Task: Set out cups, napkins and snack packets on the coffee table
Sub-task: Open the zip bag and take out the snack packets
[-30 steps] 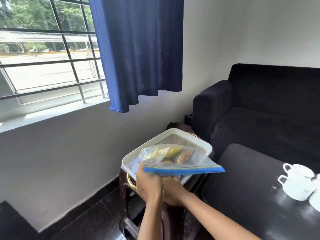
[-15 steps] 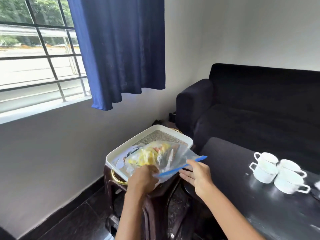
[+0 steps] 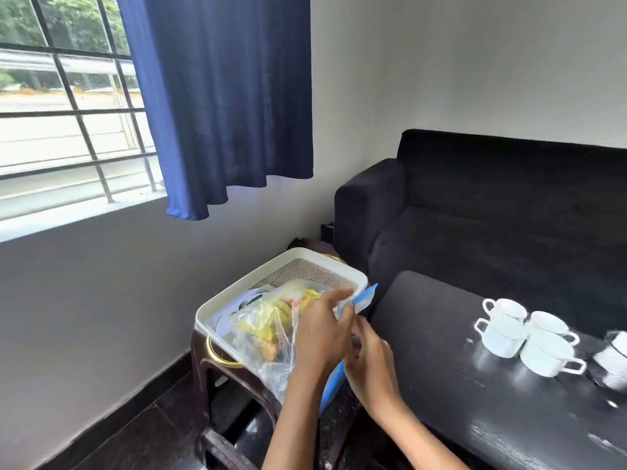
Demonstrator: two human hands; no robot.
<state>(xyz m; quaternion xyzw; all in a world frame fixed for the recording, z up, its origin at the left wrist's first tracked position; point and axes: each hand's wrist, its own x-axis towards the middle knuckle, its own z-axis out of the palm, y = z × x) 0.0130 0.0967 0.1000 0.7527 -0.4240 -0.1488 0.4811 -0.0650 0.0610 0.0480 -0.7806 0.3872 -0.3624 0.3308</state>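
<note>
Both hands are busy with a clear zip bag [image 3: 271,334] that has a blue strip [image 3: 363,296] along its mouth. The bag sits over the near right corner of a white tray [image 3: 217,307], partly hanging off the tray's near edge. Inside it there's yellow snack packets [image 3: 271,320] and something brownish lower down, can't really make out more through the crinkled plastic.

The left hand [image 3: 322,337] is on top of the bag at its mouth, fingers stretched forward and lightly bent over the plastic near the blue strip. Looks like it's got the top of the bag pinched, but the thumb side is hidden so I can't tell for sure. The right hand [image 3: 369,361] is just beside it, fingers curled in at the blue strip; what exactly they're pinching is blocked by the left hand.

The tray has a woven-looking mat inside, gold handles at the ends, and some pale paper things under the bag, maybe napkins, hard to say. It rests on a dark brown stool [image 3: 210,371] wedged between the wall and the coffee table [image 3: 441,351].

On the black coffee table, four white cups [image 3: 529,337] are bunched together touching near the right edge, well apart from the bag. A black sofa [image 3: 492,215] runs behind the table, and a blue curtain [image 3: 224,106] hangs at the window.
</note>
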